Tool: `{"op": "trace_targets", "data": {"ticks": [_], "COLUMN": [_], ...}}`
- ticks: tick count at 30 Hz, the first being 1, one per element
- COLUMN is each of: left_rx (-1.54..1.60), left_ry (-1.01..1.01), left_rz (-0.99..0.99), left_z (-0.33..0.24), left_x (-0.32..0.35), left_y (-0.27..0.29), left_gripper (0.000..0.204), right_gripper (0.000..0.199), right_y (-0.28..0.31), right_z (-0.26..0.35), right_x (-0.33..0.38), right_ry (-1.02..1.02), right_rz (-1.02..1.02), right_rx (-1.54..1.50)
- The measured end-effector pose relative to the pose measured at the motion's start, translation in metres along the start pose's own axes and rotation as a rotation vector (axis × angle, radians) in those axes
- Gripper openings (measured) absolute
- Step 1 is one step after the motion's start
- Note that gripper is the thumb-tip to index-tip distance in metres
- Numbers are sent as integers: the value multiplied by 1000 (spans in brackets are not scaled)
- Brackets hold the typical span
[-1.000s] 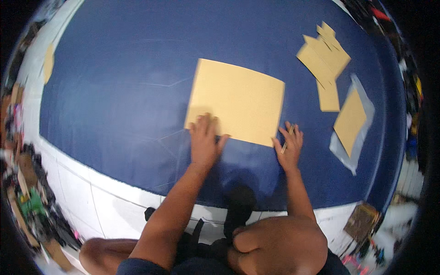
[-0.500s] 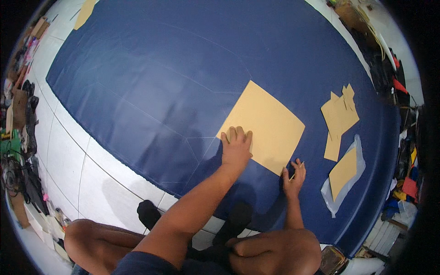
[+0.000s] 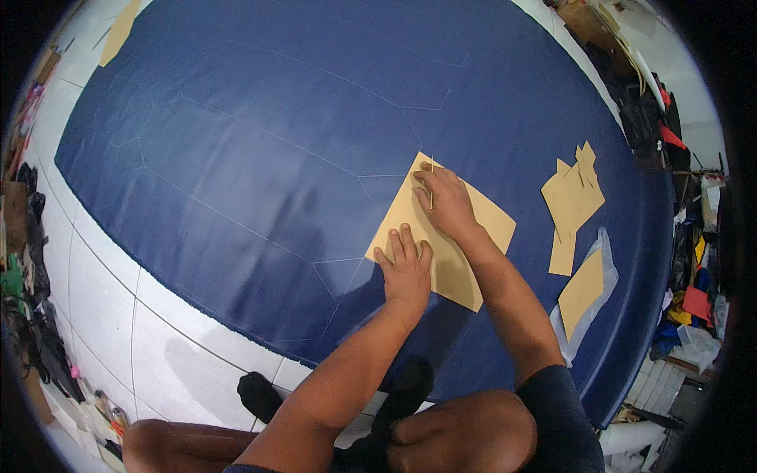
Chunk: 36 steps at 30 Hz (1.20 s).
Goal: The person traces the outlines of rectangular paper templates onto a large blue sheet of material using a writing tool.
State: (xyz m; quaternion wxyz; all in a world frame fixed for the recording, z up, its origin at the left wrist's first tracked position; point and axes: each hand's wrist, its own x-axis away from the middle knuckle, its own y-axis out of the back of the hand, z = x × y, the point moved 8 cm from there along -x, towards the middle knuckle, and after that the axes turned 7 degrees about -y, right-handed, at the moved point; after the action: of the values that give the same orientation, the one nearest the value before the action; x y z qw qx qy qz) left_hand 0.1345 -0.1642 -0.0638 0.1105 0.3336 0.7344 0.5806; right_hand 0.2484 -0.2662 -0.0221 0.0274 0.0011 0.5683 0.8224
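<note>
A tan cardboard template (image 3: 495,219) with one curved side lies flat on dark blue sheet material (image 3: 268,181). My left hand (image 3: 406,274) presses down near the template's left corner, fingers spread. At its far corner my right hand (image 3: 448,203) is closed round a thin, pen-like marking stick (image 3: 431,197). The stick's upper end is beside the template's upper edge; I cannot tell whether its tip touches the material. Thin pale outlines run over the blue sheet to the left of the template and beyond it.
Smaller tan templates (image 3: 574,197) lie overlapping on the right. Nearer, another tan piece (image 3: 582,296) rests on a whitish sheet (image 3: 605,264). The blue material is rolled along its right edge (image 3: 643,347). White floor tiles (image 3: 189,339) border it, with clutter on both sides.
My right hand has moved from the template's near corner up to its far corner, carrying the marking stick. The left hand stays pressed on the template. The view has shifted slightly.
</note>
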Motion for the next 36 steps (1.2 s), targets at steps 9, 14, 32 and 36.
{"op": "trace_targets", "data": {"ticks": [9,14,32,36], "left_rx": [-130,-186,-151,-117], "left_ry": [3,-80,-83,-55], "left_rz": [105,154,422,269], "left_z": [-3,-3,-1,-1], "left_x": [-11,-29,-37,-38], "left_y": [10,8,0,-3], "left_gripper": [88,86,99,95], "right_gripper": [28,28,32,28], "right_y": [-9,-7,-19,-23], "right_z": [-4,-3,35,38], "right_x": [-3,-10,8,9], "right_ry": [8,24,-207,26], "right_rz": [-53,-4,498,465], "right_rx": [46,67,-693,-593]}}
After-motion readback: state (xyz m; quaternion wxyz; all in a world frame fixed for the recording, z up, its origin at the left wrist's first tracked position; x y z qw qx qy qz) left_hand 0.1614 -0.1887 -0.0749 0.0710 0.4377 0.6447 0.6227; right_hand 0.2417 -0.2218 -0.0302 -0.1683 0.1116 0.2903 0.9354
